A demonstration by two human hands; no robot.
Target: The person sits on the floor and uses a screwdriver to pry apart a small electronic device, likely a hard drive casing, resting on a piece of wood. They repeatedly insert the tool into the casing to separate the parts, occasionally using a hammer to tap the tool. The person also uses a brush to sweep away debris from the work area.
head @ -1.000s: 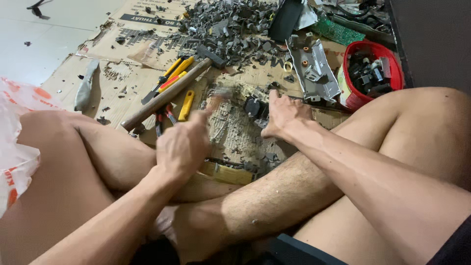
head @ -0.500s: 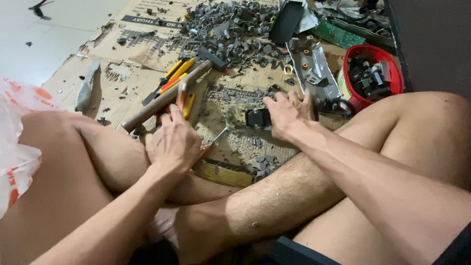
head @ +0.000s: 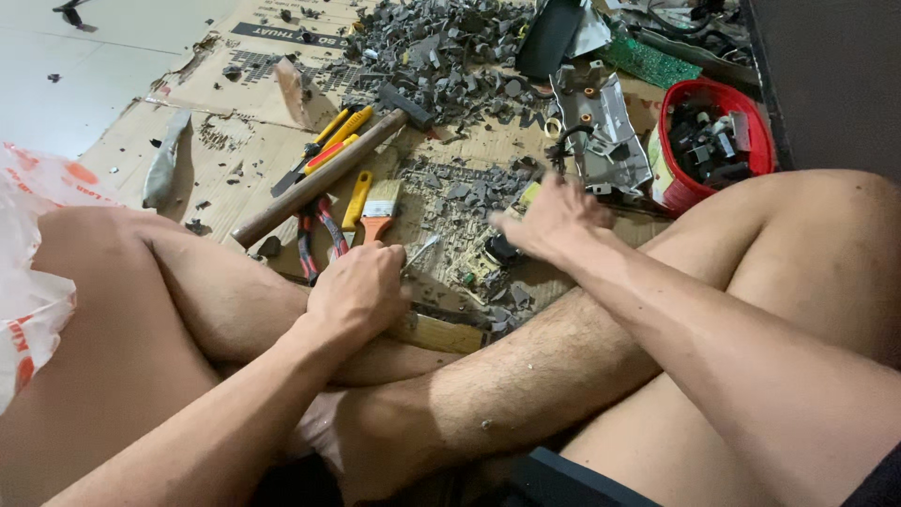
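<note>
plastic bag (head: 28,282): white with orange print, at the far left edge, soft and crumpled, against the person's knee.
cardboard (head: 141,131): flattened sheet on the floor, carrying all the tools and scrap.
hammer (head: 324,174): wooden handle, dark metal head at upper right; long axis runs from lower left up to upper right. head-heavy and stiff, best taken low on the handle.
pliers (head: 314,235): red-handled, lying just beside the hammer handle, near the left hand.
paintbrush (head: 378,208): orange handle, pale bristles pointing away from the person.
left hand (head: 357,291): fingers curled together into a closed fist on a thin metal tool (head: 419,252), whose bright tip sticks out up and to the right toward the board. the tool looks light, stiff and narrow; its handle is hidden inside the fist, so i cannot tell what kind it is.
wood block (head: 441,333): pale strip under the left hand, lying roughly left to right, touching the leg.
circuit board (head: 483,263): between the two hands on the cardboard, flat, partly hidden by the right hand. likely thin, brittle and sharp-edged, better held by its rim.
right hand (head: 554,221): palm down, fingers bent and pressing on the board's far side; whether they pinch it i cannot tell.
grey scrap (head: 441,56): heap of broken bits at the top.
metal frame (head: 601,127): bent grey sheet beside the bucket.
red bucket (head: 671,178): holds dark parts.
</note>
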